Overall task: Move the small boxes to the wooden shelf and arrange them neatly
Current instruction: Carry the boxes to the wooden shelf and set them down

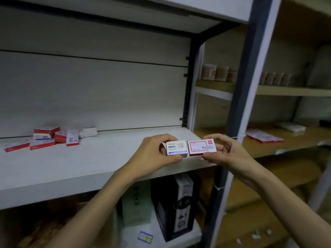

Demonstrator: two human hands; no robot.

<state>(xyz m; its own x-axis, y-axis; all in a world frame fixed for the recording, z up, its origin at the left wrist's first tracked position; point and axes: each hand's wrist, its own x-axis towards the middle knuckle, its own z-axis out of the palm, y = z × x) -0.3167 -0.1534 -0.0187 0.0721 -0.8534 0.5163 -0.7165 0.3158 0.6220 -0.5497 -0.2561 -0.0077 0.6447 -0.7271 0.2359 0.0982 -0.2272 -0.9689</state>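
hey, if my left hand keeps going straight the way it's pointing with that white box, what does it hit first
Probably the red box in your right hand: the left hand points right, and its white box already sits edge to edge with the red one. Whether they touch is unclear.

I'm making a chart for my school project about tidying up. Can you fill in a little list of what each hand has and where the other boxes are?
left hand: holds a small white cardboard box with blue stripe, end flap open
right hand: holds a small red-and-white cardboard box
the two held boxes: side by side, touching, above the white shelf board
pile of small red-and-white boxes: jumbled at the white shelf's back left
row of red boxes: lying on the wooden shelf to the right
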